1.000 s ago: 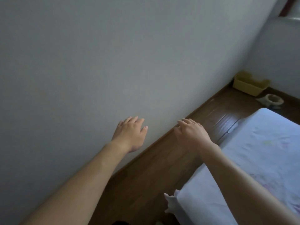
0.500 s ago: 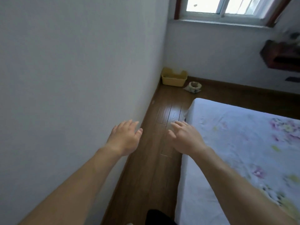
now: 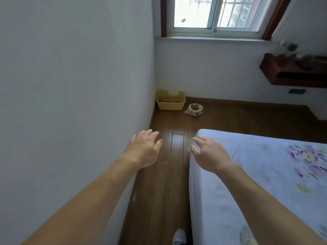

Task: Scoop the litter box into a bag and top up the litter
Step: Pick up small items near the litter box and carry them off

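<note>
Both of your grips are empty: the left grip [image 3: 143, 149] hangs palm down with fingers loosely spread and straight, and the right grip [image 3: 210, 154] is the same, fingers relaxed and slightly fanned, holding nothing. The yellow litter box [image 3: 170, 100] sits well ahead of both grips, tucked into the corner of the room, a little nearer the left grip's line than the right's. The rolled-down litter bag [image 3: 193, 109] stands on the floor just beside the box, ahead of the gap between your grips. The wall [image 3: 70, 85] runs close along the outer side of the left grip, and the bed [image 3: 256, 174] lies under and outward of the right grip, whose fingertips reach over its near corner. Between them a narrow strip of wooden floor [image 3: 169, 183] leads straight from the grips to the box; beyond the end of the bed the floor widens out to the right. A window [image 3: 212, 13] is high above the box, and a dark wooden shelf [image 3: 292, 71] hangs on the far wall, well off to the right. A light shoe [image 3: 179, 237] shows below, behind the grips. Compared with half a second ago, the grips keep the same open pose, while the box and bag sit lower in view and look larger, and more of the window shows.
</note>
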